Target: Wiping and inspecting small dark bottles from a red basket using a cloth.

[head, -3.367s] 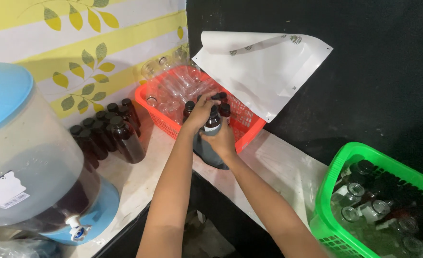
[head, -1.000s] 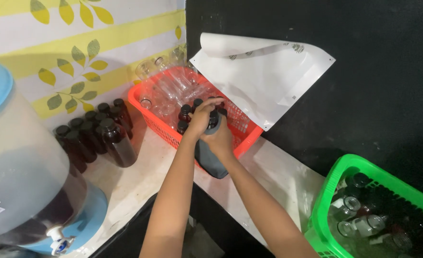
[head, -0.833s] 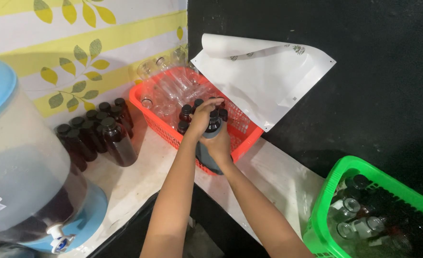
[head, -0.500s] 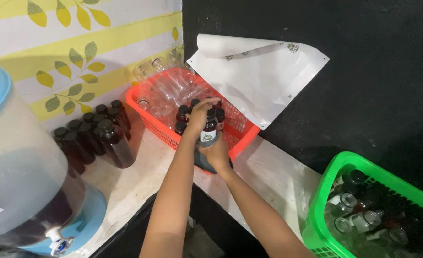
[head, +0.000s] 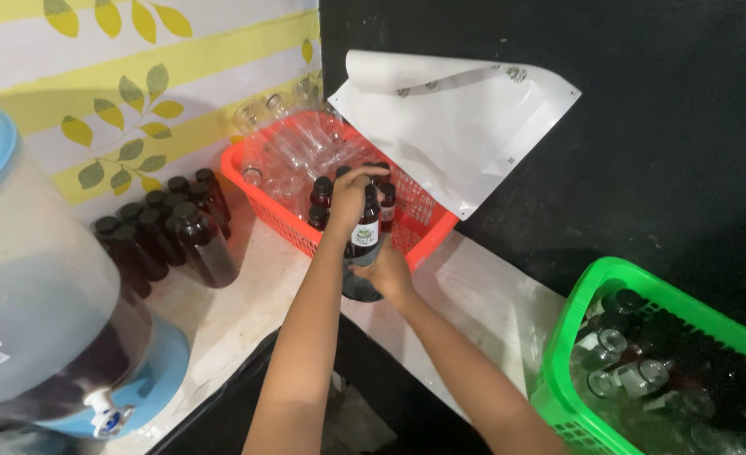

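1. The left hand [head: 352,187] is wrapped over the cap of a dark labelled bottle [head: 363,253], which stands upright at the near edge of the bench [head: 483,295], just in front of the red basket [head: 423,232].
2. The right hand [head: 387,274] grips the same bottle low down, fingers curled around its base.
3. The red basket holds clear empty bottles [head: 293,156] at its far end and a few dark capped bottles [head: 321,198] near the hands.
4. To the left, a cluster of dark bottles [head: 171,232] stands on the bench against the leaf-patterned wall.
5. A large dispenser with a blue lid and a small tap [head: 44,320] sits at the near left.
6. A green basket [head: 584,337] with more bottles sits at the near right.
7. A white sheet [head: 466,126] hangs curled on the black wall behind.
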